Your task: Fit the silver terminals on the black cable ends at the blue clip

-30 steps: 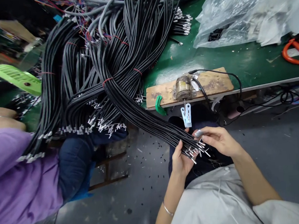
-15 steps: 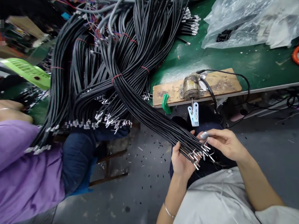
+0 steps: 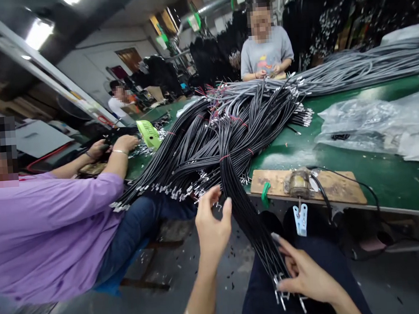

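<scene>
A long bundle of black cables (image 3: 239,193), tied with a red band, hangs off the table edge to my lap. Its lower end shows white and silver tips (image 3: 282,298). My left hand (image 3: 214,226) is raised just left of the bundle, thumb and fingers apart and nothing in it. My right hand (image 3: 309,272) is at the bundle's lower right side, index finger and thumb spread against the cables near the tips. A silver-grey covering (image 3: 275,237) sits on the right index fingertip. More black cable bundles (image 3: 197,143) are piled on the table behind.
A wooden board (image 3: 335,186) holds a round metal part (image 3: 299,184) and a blue clothespin (image 3: 300,220) at the green table's (image 3: 284,154) front edge. A plastic bag (image 3: 372,121) lies right. A co-worker in a purple top (image 3: 63,220) sits left; another person (image 3: 267,52) works across the table.
The view has tilted upward. My left hand has let go of the bundle's end and moved left and up, opening. My right hand has gone from the cable tips to the bundle's side.
</scene>
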Demonstrator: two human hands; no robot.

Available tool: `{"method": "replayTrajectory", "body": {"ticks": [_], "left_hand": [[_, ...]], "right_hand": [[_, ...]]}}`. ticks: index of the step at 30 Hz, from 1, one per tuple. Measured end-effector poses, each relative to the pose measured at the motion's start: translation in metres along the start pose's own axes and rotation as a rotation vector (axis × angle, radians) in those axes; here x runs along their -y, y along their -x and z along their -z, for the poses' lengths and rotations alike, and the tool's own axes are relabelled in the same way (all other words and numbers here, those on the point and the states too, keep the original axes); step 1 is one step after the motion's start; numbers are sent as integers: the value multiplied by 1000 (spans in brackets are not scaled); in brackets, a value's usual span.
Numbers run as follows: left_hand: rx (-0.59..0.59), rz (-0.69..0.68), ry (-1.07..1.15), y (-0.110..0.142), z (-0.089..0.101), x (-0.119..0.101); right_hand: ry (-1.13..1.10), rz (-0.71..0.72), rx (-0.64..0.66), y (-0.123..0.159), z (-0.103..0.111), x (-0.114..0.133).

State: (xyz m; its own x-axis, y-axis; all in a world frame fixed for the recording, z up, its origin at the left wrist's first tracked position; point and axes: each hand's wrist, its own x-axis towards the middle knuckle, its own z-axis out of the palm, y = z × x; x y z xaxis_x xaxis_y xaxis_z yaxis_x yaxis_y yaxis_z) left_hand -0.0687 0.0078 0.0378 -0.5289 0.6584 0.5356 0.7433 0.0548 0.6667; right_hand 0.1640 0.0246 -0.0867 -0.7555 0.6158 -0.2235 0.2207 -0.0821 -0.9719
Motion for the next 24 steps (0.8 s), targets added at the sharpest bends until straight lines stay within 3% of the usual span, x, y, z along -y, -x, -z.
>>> {"method": "replayTrajectory", "body": {"ticks": [3, 5, 7, 10, 14, 19, 24], "left_hand": [[16, -200, -270, -67, -19, -9], [112, -231, -439, -100, -38, -9], [160, -201, -564, -117, -52, -6], [157, -186, -600, -119, -57, -4], [170, -257, -646, -104, -45, -10], [210, -186, -671, -92, -36, -19], [192, -154, -632, -82, -38, -17]], "right_hand": [[123, -21, 9, -2, -9, -4], [130, -63, -4, 0, -12, -9], [73, -119, -2, 2, -13, -15], [-71, -162, 14, 0, -17, -24], [-171, -109, 62, -8, -29, -31], [-89, -171, 73, -12, -32, -39], [-3, -83, -8, -16, -38, -63]]}}
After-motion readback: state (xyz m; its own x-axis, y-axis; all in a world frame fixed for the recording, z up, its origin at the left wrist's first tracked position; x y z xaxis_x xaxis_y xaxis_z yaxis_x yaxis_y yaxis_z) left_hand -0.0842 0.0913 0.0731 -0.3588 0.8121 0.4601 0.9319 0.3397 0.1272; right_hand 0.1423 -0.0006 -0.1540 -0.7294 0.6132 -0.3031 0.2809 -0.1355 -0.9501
